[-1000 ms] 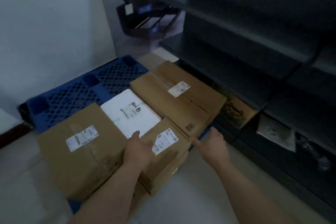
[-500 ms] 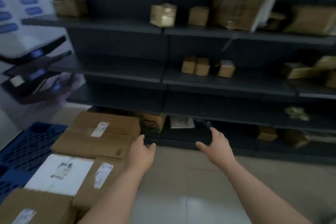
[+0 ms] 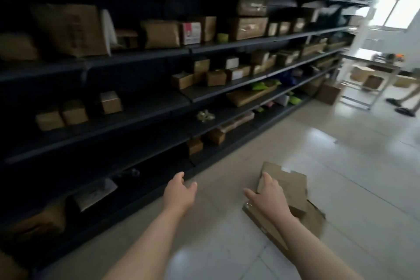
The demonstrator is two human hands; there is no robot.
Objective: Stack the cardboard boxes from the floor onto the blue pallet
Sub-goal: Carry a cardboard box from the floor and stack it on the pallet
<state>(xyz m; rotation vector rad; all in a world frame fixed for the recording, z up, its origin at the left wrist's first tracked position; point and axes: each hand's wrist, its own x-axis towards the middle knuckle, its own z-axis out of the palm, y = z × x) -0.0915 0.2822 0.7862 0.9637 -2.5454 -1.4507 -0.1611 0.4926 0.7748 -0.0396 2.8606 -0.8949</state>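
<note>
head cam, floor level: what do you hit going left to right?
dark shelving → left hand → right hand → cardboard boxes on the floor → a person's feet far right.

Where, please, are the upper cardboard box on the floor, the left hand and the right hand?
upper cardboard box (image 3: 289, 183), head view, on its bare top face.
left hand (image 3: 179, 194), head view, on the back of the hand.
right hand (image 3: 268, 199), head view, on the back of the hand.

One head-worn view looks forward and down along the dark shelving (image 3: 136, 88), floor (image 3: 341, 188) near.
</note>
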